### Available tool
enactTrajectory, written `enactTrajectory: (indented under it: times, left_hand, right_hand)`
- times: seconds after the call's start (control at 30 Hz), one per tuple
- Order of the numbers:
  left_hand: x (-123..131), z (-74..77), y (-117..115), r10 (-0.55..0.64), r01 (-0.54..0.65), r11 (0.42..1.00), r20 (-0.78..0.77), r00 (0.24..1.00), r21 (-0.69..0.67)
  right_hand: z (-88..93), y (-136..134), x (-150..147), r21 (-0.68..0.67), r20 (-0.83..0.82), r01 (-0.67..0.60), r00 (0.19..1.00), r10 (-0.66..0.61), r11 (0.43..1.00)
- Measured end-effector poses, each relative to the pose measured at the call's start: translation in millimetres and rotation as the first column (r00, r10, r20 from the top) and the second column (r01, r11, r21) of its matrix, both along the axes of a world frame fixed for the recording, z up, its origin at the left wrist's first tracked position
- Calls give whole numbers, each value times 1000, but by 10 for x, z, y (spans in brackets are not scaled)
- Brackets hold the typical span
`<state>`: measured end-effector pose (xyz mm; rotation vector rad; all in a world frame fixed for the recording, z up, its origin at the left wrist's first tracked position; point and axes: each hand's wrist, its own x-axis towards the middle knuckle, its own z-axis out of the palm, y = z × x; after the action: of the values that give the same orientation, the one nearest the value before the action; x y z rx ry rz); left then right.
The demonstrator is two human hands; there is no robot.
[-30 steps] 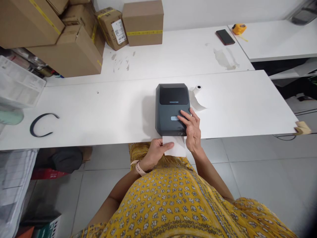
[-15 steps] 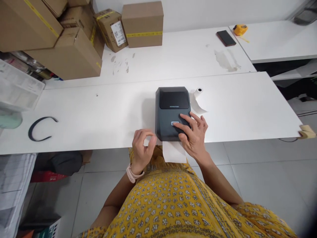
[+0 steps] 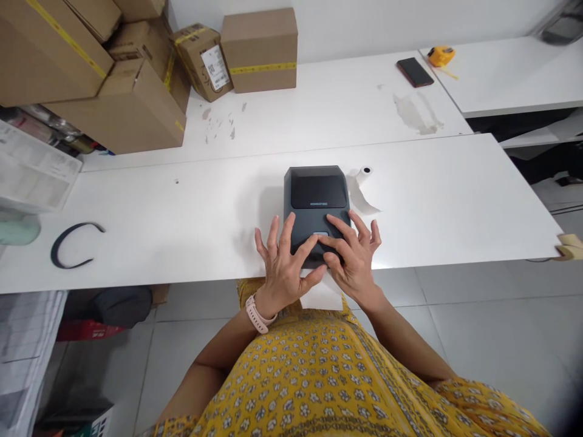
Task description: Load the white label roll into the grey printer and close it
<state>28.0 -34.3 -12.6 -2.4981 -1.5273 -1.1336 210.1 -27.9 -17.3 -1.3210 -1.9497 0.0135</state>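
Observation:
A dark grey label printer with a glossy black window sits at the front edge of the white table. White paper sticks out from its front and hangs over the edge. My left hand is open over the printer's front left, fingers spread, its index fingertip at the light blue button. From the right, my right hand lies open on the printer, its index fingertip also at the button and other fingers on the casing. Neither hand holds anything.
A small paper roll with a loose strip lies right of the printer. A black headband rests at the left. Cardboard boxes stand behind, with a phone and a yellow tape measure at the back right.
My left hand has moved up and right from beside the printer onto its front, and its curled fingers have spread. My right hand has stayed at the button.

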Motion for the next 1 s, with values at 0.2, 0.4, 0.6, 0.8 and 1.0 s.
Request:
enactTrajectory:
  times: [0.2, 0.4, 0.6, 0.8, 1.0]
  left_hand:
    - [-64, -105, -44, -58, 93, 977, 180, 982, -192]
    - [-178, -262, -280, 46, 299, 824, 584, 811, -481]
    - [-149, -350, -271, 14, 337, 842, 642, 767, -421]
    - [-155, -345, -267, 17, 361, 851, 706, 708, -382]
    - [-184, -116, -107, -54, 400, 873, 760, 648, -280]
  right_hand:
    - [-83, 24, 94, -141, -279, -145, 955, 101, 979]
    - [-374, -174, 196, -360, -581, -136, 807, -107, 923]
    - [-444, -241, 94, -404, -620, -177, 774, -126, 897]
    - [-454, -244, 22, -352, -665, -174, 738, -115, 920]
    - [-173, -125, 102, -289, -543, -116, 837, -63, 950]
